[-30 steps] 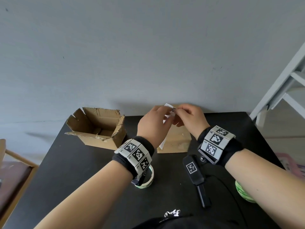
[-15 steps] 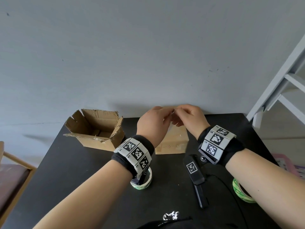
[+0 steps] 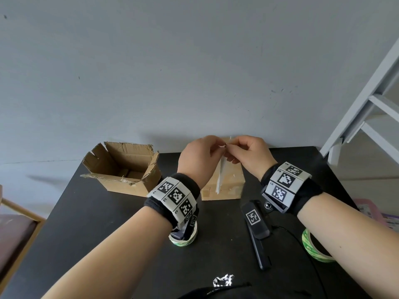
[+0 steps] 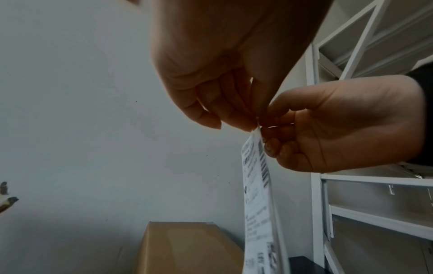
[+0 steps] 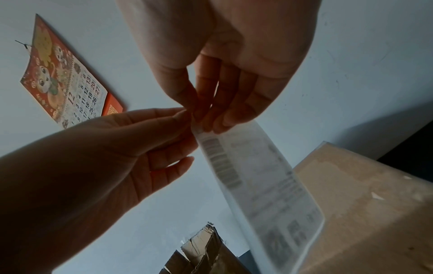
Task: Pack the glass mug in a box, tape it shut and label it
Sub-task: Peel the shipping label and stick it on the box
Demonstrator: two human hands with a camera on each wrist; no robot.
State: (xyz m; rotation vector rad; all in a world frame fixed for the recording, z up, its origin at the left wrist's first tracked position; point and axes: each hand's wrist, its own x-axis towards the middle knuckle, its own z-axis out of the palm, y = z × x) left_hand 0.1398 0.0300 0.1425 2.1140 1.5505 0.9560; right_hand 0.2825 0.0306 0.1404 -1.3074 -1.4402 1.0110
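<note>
A white printed shipping label hangs edge-on over the closed, taped cardboard box at the back middle of the black table. My left hand and right hand meet above the box, and both pinch the label's top edge. The left wrist view shows the left fingertips against the right hand, with the label hanging below and the box beneath it. In the right wrist view the label shows its barcode. The glass mug is not in view.
An open, torn cardboard box stands at the back left of the table. Two green-and-white tape rolls lie near me, one under my left wrist and one under my right forearm. A black tagged device lies between them. A white shelf frame stands to the right.
Both hands have stayed together above the closed box. The label has turned between the fingers and now hangs straight down, edge-on, where it was crumpled near the fingertips a second ago.
</note>
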